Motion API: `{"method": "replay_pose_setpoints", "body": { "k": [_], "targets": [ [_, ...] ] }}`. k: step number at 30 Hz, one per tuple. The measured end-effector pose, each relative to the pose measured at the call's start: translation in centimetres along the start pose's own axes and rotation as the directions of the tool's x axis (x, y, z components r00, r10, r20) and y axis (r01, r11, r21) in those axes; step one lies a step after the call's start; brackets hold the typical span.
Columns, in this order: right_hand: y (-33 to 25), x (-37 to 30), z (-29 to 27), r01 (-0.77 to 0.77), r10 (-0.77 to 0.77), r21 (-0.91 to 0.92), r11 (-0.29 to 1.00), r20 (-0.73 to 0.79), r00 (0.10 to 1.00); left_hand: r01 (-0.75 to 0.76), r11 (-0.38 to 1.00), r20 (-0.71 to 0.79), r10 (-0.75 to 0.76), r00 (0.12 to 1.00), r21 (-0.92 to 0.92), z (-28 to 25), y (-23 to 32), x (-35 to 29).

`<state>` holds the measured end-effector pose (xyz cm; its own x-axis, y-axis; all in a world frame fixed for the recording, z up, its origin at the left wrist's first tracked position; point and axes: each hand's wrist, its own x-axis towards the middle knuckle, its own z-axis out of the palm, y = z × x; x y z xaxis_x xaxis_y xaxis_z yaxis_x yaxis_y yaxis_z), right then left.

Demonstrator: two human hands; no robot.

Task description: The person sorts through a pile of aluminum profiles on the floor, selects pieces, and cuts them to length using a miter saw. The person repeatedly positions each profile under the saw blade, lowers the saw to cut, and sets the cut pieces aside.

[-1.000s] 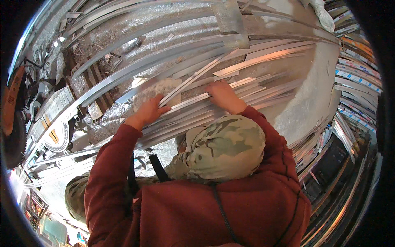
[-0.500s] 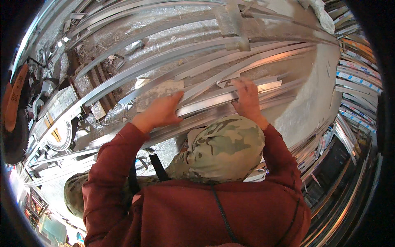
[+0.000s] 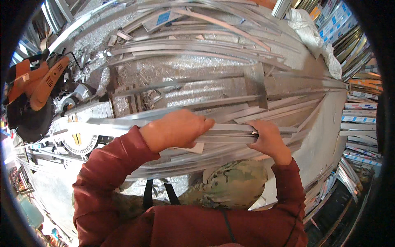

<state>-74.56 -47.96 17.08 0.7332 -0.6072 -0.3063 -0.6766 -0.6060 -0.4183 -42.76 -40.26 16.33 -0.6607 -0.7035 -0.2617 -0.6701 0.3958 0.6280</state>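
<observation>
Both of my hands are closed on a long metal strip, a silvery profile (image 3: 230, 127) that runs left to right in front of me. My left hand (image 3: 177, 129) wraps over it near the middle of the view. Toward its right end, my right hand (image 3: 267, 139) grips it with thumb and fingers, and a small dark gap shows at that hand. Under the hands the strips lie close together, so I cannot tell whether one or two are held. To the left the profile passes by the white round angle scale (image 3: 84, 142) of a mitre saw.
The mitre saw (image 3: 43, 84) with orange body and toothed blade stands at the left. Many long metal strips (image 3: 193, 51) litter the floor beyond my hands. A white sack (image 3: 310, 31) lies far right, beside stacked packaged profiles (image 3: 360, 113). My camouflage-covered knee (image 3: 236, 183) is close below.
My hands have lifted the metal profile and sit nearer each other's level. The view has tilted farther out, showing more of the saw and the far floor.
</observation>
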Motion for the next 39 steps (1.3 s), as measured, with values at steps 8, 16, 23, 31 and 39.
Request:
{"method": "replay_pose_setpoints", "body": {
  "k": [8,16,23,31,39],
  "targets": [
    [2.0,6.7,-2.5,-0.259,0.211,-0.071,0.963,-0.395,0.894,0.262,0.918,-0.758,0.061,0.65,0.298,-5.8,-3.9,1.3],
    [6.6,20.9,-7.2,-0.412,0.316,-0.224,0.883,-0.365,0.876,0.225,0.972,-0.594,-0.145,0.791,0.063,5.5,-8.3,-1.1],
    [8.7,32.4,-12.1,-0.4,0.089,-0.353,0.846,-0.646,0.758,0.144,0.989,-0.679,-0.119,0.724,-0.019,9.3,-6.9,-1.1],
    [4.2,18.3,-3.1,0.191,-0.088,0.086,0.978,-0.661,0.745,-0.103,0.979,-0.443,0.015,0.896,-0.177,15.4,-3.5,-0.3],
    [3.3,-0.6,17.0,0.173,-0.131,0.23,0.958,-0.185,0.974,0.274,0.866,0.063,-0.273,0.96,-0.419,24.7,-2.7,-0.9]
  ]
}}
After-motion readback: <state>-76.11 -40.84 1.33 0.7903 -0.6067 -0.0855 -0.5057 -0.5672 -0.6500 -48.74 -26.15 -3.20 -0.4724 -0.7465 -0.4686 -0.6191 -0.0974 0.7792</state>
